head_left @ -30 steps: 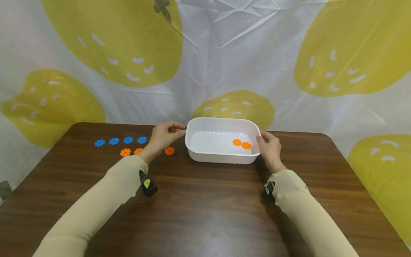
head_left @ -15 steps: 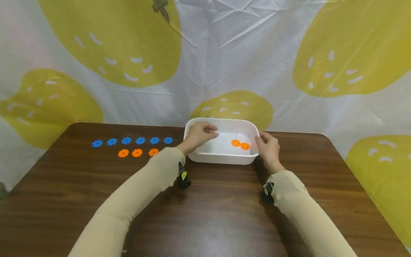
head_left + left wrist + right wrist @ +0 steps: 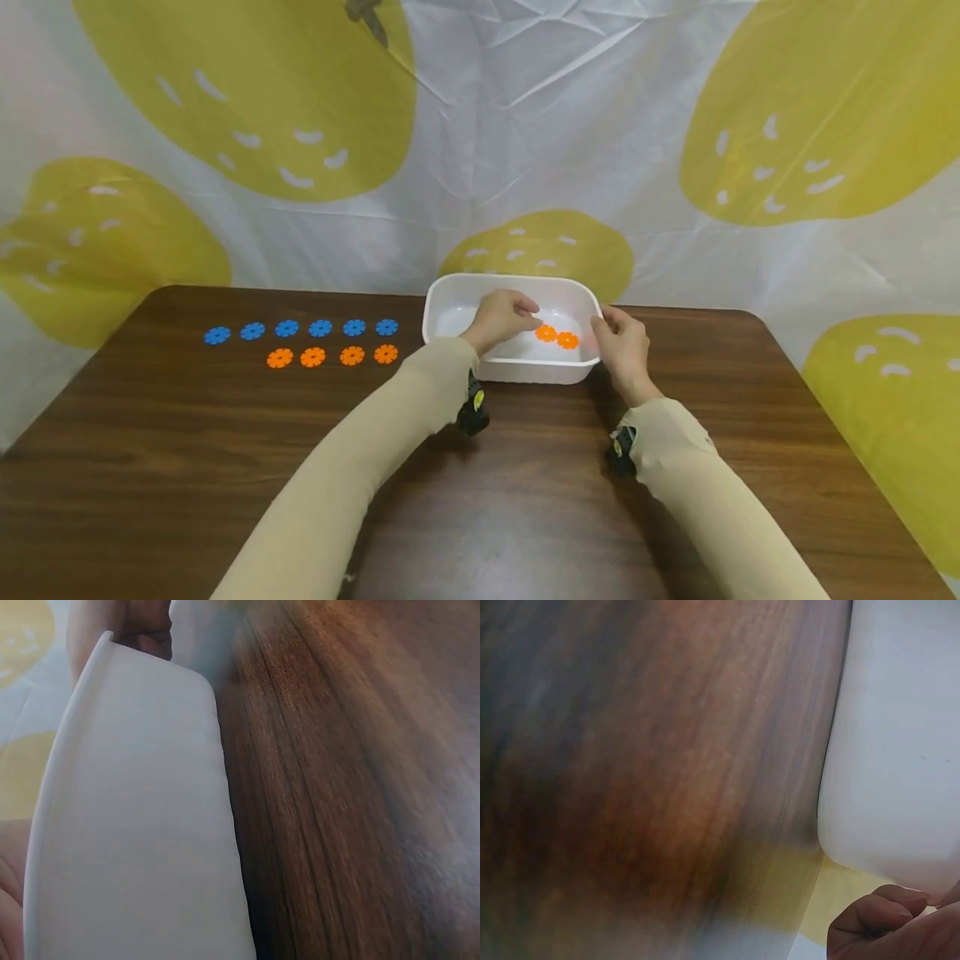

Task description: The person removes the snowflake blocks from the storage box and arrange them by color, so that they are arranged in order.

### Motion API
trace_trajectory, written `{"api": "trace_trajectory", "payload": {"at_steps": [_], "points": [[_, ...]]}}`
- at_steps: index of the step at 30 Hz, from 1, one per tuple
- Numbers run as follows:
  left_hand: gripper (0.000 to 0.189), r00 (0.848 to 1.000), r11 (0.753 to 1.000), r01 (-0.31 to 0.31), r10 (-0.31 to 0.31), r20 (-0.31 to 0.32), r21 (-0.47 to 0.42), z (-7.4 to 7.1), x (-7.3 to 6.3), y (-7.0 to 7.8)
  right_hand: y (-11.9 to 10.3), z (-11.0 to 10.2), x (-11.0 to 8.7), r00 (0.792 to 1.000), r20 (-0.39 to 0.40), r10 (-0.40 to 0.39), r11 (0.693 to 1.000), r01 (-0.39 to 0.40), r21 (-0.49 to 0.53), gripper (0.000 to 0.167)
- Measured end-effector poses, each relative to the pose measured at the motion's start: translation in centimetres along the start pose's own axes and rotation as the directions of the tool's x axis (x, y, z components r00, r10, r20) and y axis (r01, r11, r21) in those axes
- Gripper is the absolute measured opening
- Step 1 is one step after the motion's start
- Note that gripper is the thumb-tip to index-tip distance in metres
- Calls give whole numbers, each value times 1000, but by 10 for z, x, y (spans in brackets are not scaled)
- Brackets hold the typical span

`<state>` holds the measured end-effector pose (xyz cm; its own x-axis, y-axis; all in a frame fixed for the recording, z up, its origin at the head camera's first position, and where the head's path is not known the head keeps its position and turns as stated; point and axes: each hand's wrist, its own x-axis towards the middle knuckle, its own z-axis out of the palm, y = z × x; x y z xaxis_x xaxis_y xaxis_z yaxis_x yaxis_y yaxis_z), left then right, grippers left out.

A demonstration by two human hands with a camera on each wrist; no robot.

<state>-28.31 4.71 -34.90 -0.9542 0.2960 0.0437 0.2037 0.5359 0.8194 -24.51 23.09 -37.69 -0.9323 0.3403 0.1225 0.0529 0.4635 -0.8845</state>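
A white plastic basin (image 3: 540, 372) stands at the table's back edge, its wall filling much of the left wrist view. Two orange snowflake discs (image 3: 567, 340) lie inside on its floor. My left hand (image 3: 501, 318) reaches over the front rim into the basin, fingers loosely bent, thumb tip right at the nearer-left orange disc. At the basin's right end, my right hand (image 3: 625, 342) pinches the rim between thumb and fingers; its curled fingers (image 3: 885, 911) show low in the right wrist view.
Left of the basin, a row of several blue snowflake discs (image 3: 320, 328) lies behind a row of several orange discs (image 3: 312, 357) on the brown wooden table (image 3: 525, 500). A white cloth with yellow lemon shapes (image 3: 480, 150) hangs behind the table.
My left hand has moved right, from beside the basin's left end to inside it near the two orange discs. An orange disc behind that arm is uncovered. My right hand stays on the rim.
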Motion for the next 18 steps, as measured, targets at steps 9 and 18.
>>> {"api": "trace_trajectory", "payload": {"at_steps": [9,18], "points": [[27,999,999,39,-40,20,19,11,5,6,0,-2,-3,1000,5,2,1000,-2,-1,37],[28,996,989,81,-85,30,127,20,10,8,0,-3,-6,1000,11,8,1000,-8,2,38]]}}
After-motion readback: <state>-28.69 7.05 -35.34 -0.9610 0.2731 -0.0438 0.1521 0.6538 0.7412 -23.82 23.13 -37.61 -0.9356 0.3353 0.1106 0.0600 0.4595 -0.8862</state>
